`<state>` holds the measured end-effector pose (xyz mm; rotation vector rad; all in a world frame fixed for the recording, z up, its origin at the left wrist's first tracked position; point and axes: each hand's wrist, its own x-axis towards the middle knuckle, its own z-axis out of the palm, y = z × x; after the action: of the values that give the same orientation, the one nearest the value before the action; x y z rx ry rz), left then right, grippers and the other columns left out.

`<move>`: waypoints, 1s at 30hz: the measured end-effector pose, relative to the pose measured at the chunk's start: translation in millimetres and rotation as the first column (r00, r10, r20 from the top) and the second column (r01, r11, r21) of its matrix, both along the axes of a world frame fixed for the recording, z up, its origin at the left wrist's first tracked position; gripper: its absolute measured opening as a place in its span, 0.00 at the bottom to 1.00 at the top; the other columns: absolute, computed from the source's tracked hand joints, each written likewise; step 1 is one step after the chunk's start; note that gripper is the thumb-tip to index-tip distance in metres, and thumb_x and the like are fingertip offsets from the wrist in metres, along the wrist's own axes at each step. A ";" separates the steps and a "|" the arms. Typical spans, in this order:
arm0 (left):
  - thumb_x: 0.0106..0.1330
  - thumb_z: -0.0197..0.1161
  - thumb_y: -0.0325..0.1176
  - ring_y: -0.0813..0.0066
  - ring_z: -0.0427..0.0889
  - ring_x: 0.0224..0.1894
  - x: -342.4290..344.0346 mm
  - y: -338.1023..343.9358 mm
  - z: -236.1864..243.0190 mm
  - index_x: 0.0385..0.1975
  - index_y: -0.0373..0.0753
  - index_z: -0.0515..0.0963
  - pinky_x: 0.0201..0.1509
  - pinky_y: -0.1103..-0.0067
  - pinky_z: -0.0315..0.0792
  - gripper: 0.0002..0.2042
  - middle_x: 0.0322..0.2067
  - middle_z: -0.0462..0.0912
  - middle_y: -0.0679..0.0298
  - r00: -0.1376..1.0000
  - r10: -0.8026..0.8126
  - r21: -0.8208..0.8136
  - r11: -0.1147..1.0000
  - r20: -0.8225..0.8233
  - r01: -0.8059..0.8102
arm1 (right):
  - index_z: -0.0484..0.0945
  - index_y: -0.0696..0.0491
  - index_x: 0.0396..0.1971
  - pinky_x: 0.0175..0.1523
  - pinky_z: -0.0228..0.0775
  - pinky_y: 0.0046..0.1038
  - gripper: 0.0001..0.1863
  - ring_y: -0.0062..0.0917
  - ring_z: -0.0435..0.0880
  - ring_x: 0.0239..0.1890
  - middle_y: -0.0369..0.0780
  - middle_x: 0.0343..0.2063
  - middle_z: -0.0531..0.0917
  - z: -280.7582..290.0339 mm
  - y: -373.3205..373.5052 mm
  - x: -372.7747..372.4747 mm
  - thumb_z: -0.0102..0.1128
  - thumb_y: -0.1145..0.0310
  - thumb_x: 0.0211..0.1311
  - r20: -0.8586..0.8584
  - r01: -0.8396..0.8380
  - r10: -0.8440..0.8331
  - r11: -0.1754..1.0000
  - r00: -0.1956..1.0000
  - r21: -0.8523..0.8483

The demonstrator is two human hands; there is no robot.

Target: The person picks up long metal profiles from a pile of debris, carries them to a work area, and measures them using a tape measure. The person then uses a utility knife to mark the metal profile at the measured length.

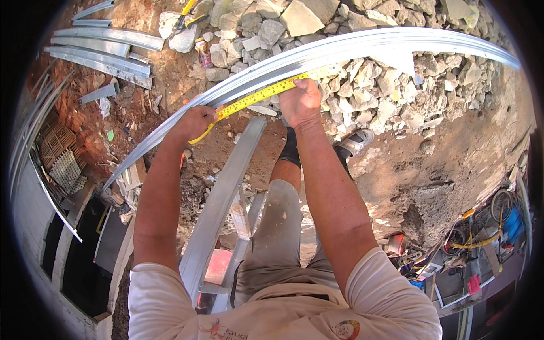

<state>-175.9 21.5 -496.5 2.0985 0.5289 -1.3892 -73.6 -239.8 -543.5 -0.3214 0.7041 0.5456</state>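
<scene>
Beside a silvery metal channel's edge (258, 78), left hand (196, 120) and right hand (301, 103) pinch yellow measuring tape (258, 96); brown soil (405, 161) opens rightward.

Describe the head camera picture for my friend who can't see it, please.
A person's left hand and right hand hold a yellow measuring tape stretched alongside a long silver metal strip. Broken rubble lies on both sides of the strip, and more metal pieces lie on brown ground at the upper left.
</scene>
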 end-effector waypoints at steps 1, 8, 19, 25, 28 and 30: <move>0.67 0.54 0.41 0.67 0.75 0.31 -1.2 0.8 -0.9 0.33 0.36 0.79 0.41 0.72 0.69 0.14 0.26 0.77 0.57 1.000 -0.002 0.003 1.000 0.001 0.002 | 0.69 0.57 0.52 0.67 0.55 0.39 0.26 0.34 0.71 0.55 0.40 0.48 0.76 0.4 0.4 0.1 0.49 0.73 0.47 0.000 -0.003 0.003 1.000 1.000 0.003; 0.67 0.54 0.40 0.69 0.74 0.31 -1.0 0.4 -1.2 0.33 0.35 0.78 0.41 0.72 0.69 0.13 0.25 0.77 0.57 1.000 0.004 -0.003 1.000 0.020 -0.004 | 0.69 0.56 0.53 0.66 0.55 0.40 0.27 0.36 0.71 0.56 0.40 0.49 0.76 0.0 0.0 0.2 0.50 0.72 0.47 0.012 -0.013 0.013 1.000 1.000 0.003; 0.67 0.54 0.40 0.69 0.74 0.30 -1.3 0.6 -1.7 0.33 0.35 0.79 0.40 0.73 0.69 0.13 0.25 0.77 0.58 1.000 0.013 0.004 1.000 0.005 -0.013 | 0.68 0.57 0.53 0.67 0.54 0.38 0.27 0.34 0.71 0.56 0.40 0.49 0.75 -2.3 0.8 -0.2 0.49 0.73 0.47 0.004 -0.008 0.008 1.000 1.000 -0.012; 0.67 0.55 0.40 0.71 0.74 0.30 -0.9 0.3 1.7 0.33 0.35 0.79 0.41 0.73 0.69 0.13 0.25 0.77 0.59 0.999 0.042 0.006 0.999 0.005 -0.042 | 0.68 0.56 0.54 0.68 0.53 0.38 0.27 0.33 0.70 0.57 0.40 0.51 0.75 0.7 1.7 1.7 0.51 0.69 0.50 -0.004 0.000 0.000 1.000 1.000 -0.015; 0.67 0.55 0.39 0.72 0.74 0.30 -1.3 1.0 -0.6 0.33 0.35 0.79 0.40 0.73 0.69 0.13 0.25 0.77 0.60 0.999 0.039 0.003 0.999 0.009 -0.039 | 0.67 0.55 0.56 0.68 0.53 0.39 0.27 0.33 0.70 0.58 0.40 0.52 0.74 1.3 2.4 3.6 0.52 0.62 0.54 -0.027 0.042 -0.042 0.999 0.999 -0.008; 0.67 0.56 0.39 0.72 0.73 0.30 -2.5 1.8 -2.9 0.33 0.35 0.79 0.40 0.74 0.69 0.12 0.24 0.77 0.60 0.999 0.051 0.000 0.999 -0.008 -0.051 | 0.66 0.54 0.56 0.68 0.53 0.40 0.28 0.33 0.69 0.58 0.40 0.53 0.74 4.3 2.3 5.8 0.51 0.58 0.57 -0.046 0.055 -0.056 0.998 0.997 -0.011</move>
<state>-178.4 23.3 -499.4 2.0657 0.5814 -1.3701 -67.8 -237.5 -539.2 -0.2980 0.7585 0.4984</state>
